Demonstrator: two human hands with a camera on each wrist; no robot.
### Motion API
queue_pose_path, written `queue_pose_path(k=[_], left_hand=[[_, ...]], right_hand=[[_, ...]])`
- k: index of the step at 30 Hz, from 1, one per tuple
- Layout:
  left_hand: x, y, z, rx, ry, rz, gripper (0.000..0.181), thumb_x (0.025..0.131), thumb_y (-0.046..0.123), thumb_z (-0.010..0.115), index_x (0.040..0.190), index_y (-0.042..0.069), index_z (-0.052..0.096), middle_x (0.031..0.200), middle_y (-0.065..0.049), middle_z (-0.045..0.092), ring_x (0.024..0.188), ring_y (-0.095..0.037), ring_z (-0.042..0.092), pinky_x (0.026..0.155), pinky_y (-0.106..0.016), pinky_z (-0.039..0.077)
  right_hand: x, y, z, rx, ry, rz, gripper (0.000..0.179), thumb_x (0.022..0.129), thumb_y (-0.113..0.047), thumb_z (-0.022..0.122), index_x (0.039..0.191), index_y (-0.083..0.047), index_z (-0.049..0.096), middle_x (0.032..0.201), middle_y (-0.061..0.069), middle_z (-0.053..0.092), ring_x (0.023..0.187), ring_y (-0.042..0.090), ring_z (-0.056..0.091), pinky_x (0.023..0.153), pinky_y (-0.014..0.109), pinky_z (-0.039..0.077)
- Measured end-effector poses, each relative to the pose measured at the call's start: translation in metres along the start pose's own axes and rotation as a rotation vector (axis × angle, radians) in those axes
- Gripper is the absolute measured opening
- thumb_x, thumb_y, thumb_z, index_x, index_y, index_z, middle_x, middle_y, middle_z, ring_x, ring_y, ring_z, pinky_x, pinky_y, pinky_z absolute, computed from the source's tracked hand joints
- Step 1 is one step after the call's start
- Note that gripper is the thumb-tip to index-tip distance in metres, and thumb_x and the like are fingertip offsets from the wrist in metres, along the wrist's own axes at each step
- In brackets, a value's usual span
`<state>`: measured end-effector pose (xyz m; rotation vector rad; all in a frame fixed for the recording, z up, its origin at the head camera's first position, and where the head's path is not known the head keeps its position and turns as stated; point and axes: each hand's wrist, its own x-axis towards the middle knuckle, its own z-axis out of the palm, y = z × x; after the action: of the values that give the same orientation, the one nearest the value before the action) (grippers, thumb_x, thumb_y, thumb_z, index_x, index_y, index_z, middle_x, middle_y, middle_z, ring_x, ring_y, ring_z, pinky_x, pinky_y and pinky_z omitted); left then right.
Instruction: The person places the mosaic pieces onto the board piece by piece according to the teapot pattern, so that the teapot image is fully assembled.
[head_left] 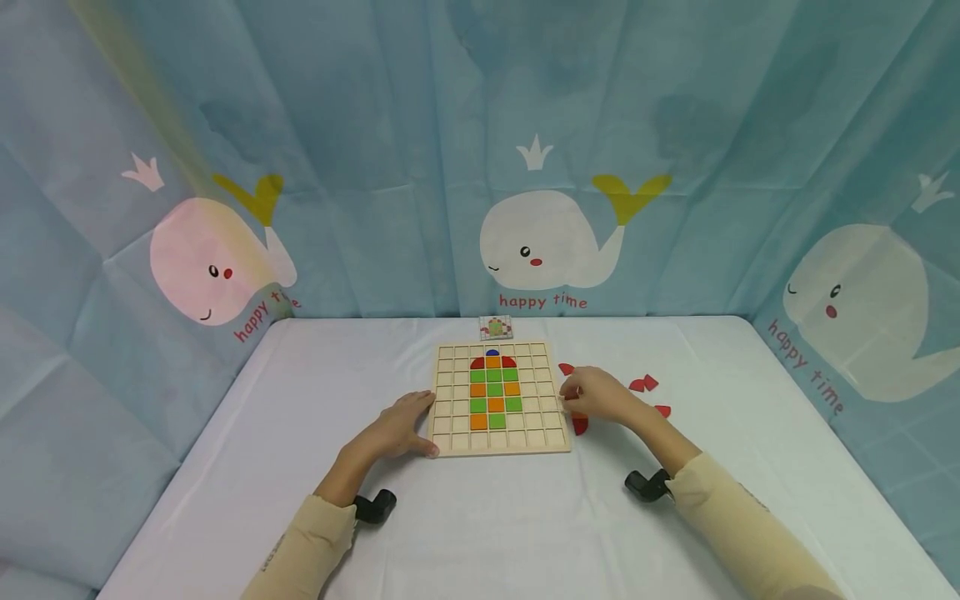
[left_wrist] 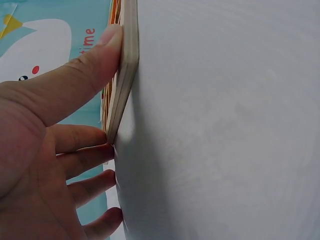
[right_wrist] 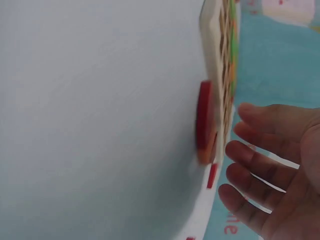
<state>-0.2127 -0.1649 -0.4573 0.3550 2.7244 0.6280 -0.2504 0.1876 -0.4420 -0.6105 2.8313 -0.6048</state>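
A pale wooden grid board (head_left: 536, 421) lies on the white table, its middle squares filled with green and orange tiles (head_left: 494, 389). Two red quarter-round pieces (head_left: 477, 363) and a blue half-round piece (head_left: 492, 352) top that pattern. My left hand (head_left: 397, 427) rests at the board's left side; in the left wrist view the thumb (left_wrist: 85, 72) touches its edge near a corner and the fingers are spread. Beside the right edge hovers my right hand (head_left: 600, 396), fingers loosely bent with nothing visible between them. In the right wrist view, a red curved piece (right_wrist: 203, 117) lies by the board.
Several red pieces (head_left: 650, 382) lie scattered right of the board, one (head_left: 580, 426) just below the right hand. A small picture card (head_left: 496, 327) sits behind the board. Blue curtains with whale prints (head_left: 551, 242) enclose the table's back and sides.
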Motion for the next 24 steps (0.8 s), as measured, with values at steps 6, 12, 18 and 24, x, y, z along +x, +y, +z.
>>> queue_pose_path(k=[6, 12, 18, 24], left_hand=[[-0.001, 0.000, 0.000, -0.003, -0.004, -0.005, 0.099, 0.069, 0.028, 0.087, 0.150, 0.003, 0.035, 0.157, -0.017, 0.033, 0.147, -0.040, 0.026, 0.114, -0.063, 0.025], [0.000, 0.000, 0.000, -0.008, -0.008, -0.007, 0.099, 0.069, 0.028, 0.087, 0.150, 0.003, 0.035, 0.157, -0.017, 0.033, 0.147, -0.040, 0.025, 0.115, -0.063, 0.025], [0.000, 0.000, 0.000, -0.011, -0.007, -0.008, 0.099, 0.069, 0.028, 0.087, 0.150, 0.003, 0.035, 0.157, -0.017, 0.032, 0.147, -0.040, 0.025, 0.115, -0.063, 0.025], [0.000, 0.000, 0.000, -0.012, -0.008, -0.010, 0.099, 0.069, 0.028, 0.087, 0.150, 0.003, 0.035, 0.157, -0.017, 0.032, 0.147, -0.040, 0.025, 0.115, -0.063, 0.025]], right_hand=[[-0.005, 0.010, 0.000, -0.031, -0.030, 0.043, 0.013, 0.082, -0.015, 0.075, 0.092, -0.007, 0.076, 0.082, 0.000, 0.061, 0.074, 0.013, 0.051, 0.067, 0.025, 0.047], [-0.008, 0.015, -0.001, -0.023, -0.038, 0.082, 0.012, 0.082, -0.014, 0.074, 0.093, -0.008, 0.076, 0.082, 0.000, 0.059, 0.075, 0.014, 0.051, 0.068, 0.027, 0.048], [-0.010, 0.019, -0.004, -0.011, -0.035, 0.123, 0.013, 0.082, -0.013, 0.074, 0.095, -0.007, 0.075, 0.086, 0.001, 0.061, 0.077, 0.014, 0.053, 0.072, 0.029, 0.052], [-0.015, 0.027, -0.003, -0.015, -0.031, 0.129, 0.012, 0.084, -0.011, 0.072, 0.095, -0.008, 0.075, 0.087, 0.001, 0.062, 0.078, 0.014, 0.054, 0.074, 0.030, 0.054]])
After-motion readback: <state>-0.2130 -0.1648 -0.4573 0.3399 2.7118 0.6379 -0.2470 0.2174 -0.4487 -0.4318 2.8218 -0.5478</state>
